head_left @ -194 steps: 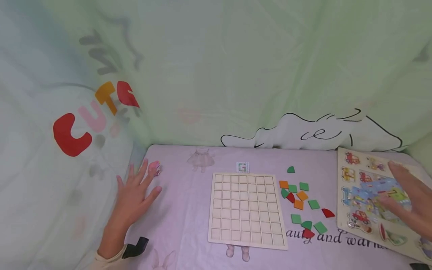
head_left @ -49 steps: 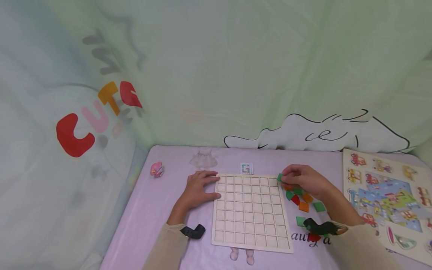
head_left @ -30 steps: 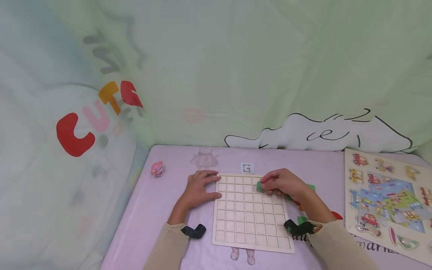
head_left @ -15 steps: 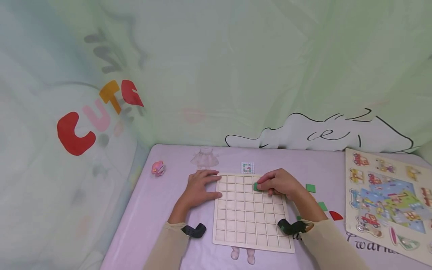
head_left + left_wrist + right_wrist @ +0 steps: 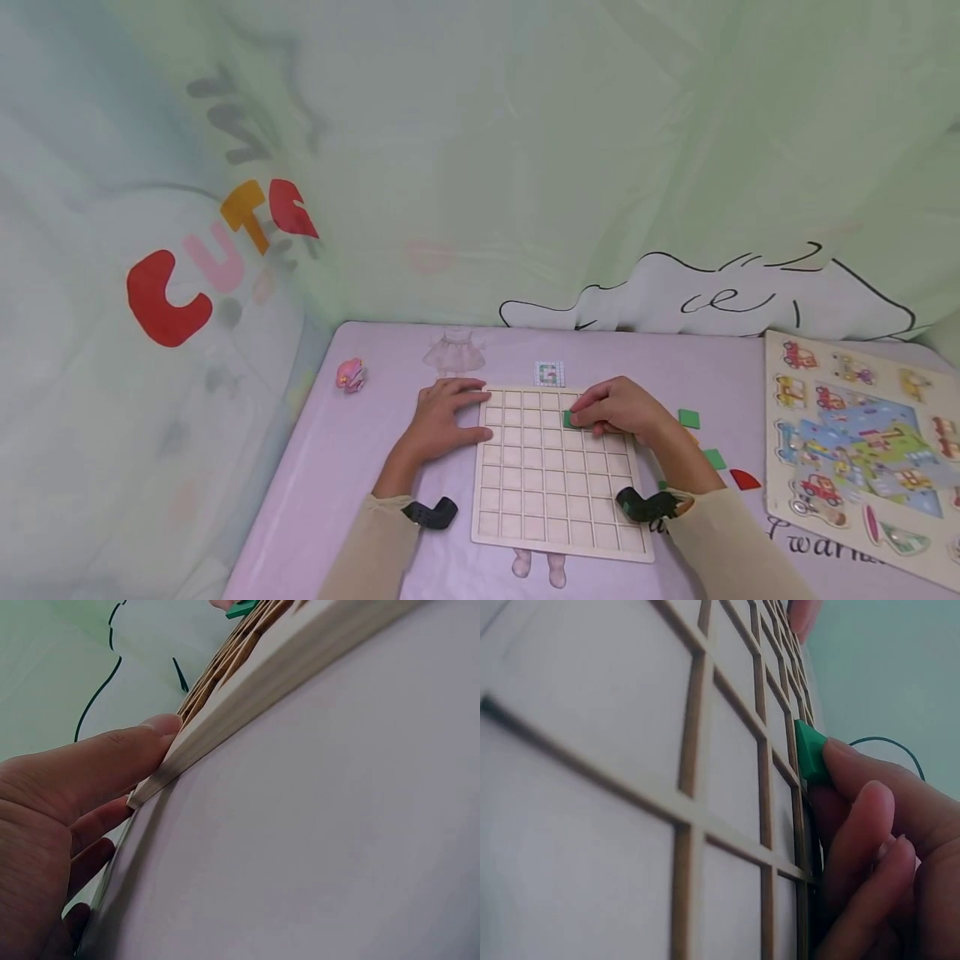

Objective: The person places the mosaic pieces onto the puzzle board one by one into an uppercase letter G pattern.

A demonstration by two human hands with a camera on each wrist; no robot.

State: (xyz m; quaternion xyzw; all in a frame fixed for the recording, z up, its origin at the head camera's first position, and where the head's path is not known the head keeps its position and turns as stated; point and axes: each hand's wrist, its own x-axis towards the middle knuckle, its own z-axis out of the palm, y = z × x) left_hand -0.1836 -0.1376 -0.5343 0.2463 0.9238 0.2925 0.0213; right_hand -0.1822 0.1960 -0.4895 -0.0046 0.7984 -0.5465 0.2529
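Note:
A pale wooden grid board (image 5: 555,482) lies on the pink-lilac cloth. My left hand (image 5: 444,421) rests at its upper left side, thumb and forefinger touching the edge; in the left wrist view the thumb (image 5: 154,731) lies against the rim near the corner. My right hand (image 5: 621,408) pinches a small green tile (image 5: 567,419) in the second row of cells, right of the middle. In the right wrist view the green tile (image 5: 810,756) stands slightly tilted at a cell, its outer part covered by the fingertips. The other cells in sight hold nothing.
Right of the board lie loose pieces, among them a green square (image 5: 688,418) and a red quarter-round (image 5: 745,479); the right forearm hides others. A picture puzzle board (image 5: 780,417) lies farther right. A small pattern card (image 5: 550,374) sits behind the grid, a pink figurine (image 5: 350,376) at back left.
Both hands came in from the sides. The left settled on the board; the right took a green piece beside it, brought it left onto the grid, and lowered it slightly in the last half second.

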